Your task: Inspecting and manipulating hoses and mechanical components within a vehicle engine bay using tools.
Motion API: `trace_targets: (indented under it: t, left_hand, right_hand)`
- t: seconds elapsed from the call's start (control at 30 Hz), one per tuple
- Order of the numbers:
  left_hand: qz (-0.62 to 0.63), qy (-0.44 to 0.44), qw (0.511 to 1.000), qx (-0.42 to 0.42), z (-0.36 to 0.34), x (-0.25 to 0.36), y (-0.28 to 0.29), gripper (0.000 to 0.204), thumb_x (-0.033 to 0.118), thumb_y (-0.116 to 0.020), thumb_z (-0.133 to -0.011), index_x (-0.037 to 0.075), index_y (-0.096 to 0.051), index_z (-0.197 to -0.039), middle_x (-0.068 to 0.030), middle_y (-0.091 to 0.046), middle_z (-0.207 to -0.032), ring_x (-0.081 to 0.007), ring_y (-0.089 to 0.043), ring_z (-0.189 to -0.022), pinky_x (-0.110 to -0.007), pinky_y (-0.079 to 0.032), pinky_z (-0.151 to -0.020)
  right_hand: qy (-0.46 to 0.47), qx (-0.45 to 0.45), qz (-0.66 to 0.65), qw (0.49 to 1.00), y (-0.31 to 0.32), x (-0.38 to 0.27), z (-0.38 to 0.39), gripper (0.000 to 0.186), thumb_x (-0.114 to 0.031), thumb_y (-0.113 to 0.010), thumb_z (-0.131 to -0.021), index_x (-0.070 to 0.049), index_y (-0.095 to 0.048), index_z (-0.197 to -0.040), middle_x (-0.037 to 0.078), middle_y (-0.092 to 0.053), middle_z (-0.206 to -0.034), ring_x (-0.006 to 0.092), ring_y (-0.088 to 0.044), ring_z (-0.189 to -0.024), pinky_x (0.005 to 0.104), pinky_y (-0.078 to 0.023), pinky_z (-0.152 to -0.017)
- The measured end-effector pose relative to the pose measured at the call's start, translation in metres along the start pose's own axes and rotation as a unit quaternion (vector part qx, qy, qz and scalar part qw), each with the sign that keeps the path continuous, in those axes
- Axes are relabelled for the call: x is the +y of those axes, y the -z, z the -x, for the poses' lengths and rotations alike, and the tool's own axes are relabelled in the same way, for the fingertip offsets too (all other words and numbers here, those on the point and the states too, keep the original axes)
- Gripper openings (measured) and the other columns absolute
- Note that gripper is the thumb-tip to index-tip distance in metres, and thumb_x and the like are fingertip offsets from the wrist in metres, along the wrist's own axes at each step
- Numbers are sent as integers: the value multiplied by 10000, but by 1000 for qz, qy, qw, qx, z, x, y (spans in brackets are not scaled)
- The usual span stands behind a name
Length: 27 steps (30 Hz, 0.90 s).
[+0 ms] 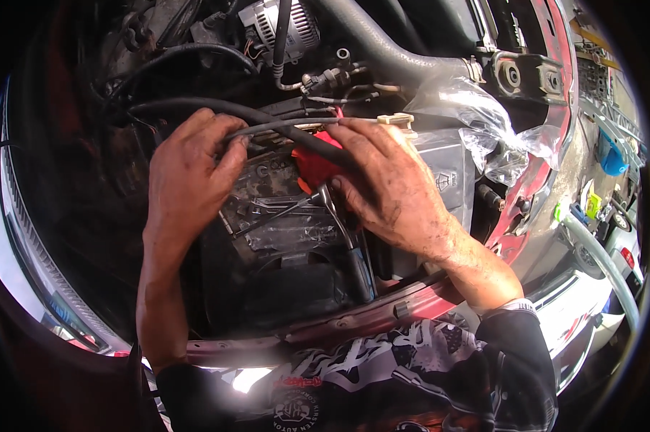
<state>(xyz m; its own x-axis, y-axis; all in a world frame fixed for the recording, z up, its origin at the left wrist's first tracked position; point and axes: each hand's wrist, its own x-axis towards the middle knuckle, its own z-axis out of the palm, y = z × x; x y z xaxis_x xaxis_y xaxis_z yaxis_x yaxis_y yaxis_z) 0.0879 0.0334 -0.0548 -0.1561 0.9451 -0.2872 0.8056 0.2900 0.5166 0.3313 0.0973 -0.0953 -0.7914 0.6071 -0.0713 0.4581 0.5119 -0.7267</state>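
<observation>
The left hand (188, 169) pinches a thin grey line (285, 124) between thumb and fingers. The right hand (393, 187) curls over that line and a thick black hose (253, 115); whether its fingers grip either, I can't make out. The line spans both hands above the red cover (312, 171). Steady, gentle tension without kinking seems best, keeping it clear of the ratchet (356, 266) just beside the right thumb.
</observation>
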Motion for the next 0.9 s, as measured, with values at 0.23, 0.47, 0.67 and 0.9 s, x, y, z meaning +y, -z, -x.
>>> trace_targets:
  t: [0.23,0.47,0.67,0.9]
  left_hand:
    - [-154,-241,947,145,-12,3,10,279,80,-702,-778,80,-708,-1056,-66,-617,-996,-245,-593,-1023,-347,-450,-852]
    - [112,-116,982,103,20,-32,-57,255,-85,-561,-766,-6,-662,-987,-133,-612,-1044,-277,-623,-958,-345,-522,-816]
    - [53,-64,996,-33,19,-77,-125,219,74,-561,-859,4,-641,-1051,-146,-616,-1037,-341,-590,-1034,-454,-475,-908]
    - [119,-77,986,-85,-19,-99,-147,234,123,-518,-882,-52,-615,-1005,-192,-618,-1031,-398,-615,-934,-476,-491,-850]
  right_hand:
    - [66,-158,-188,967,4,10,-80,536,-305,-634,-955,-21,-481,-1384,184,-685,-1089,318,-648,-1047,387,-500,-917]
    - [-15,-106,-75,991,89,32,-93,479,-440,-496,-1022,-38,-651,-1232,92,-703,-1080,178,-645,-1027,312,-489,-894]
    - [-96,-160,160,969,122,45,-71,290,-245,-566,-986,-73,-683,-1188,116,-708,-975,237,-664,-865,340,-507,-797]
    - [-116,-214,-21,970,168,31,-75,214,-97,-571,-942,-25,-687,-1107,56,-698,-1027,124,-595,-839,283,-489,-759]
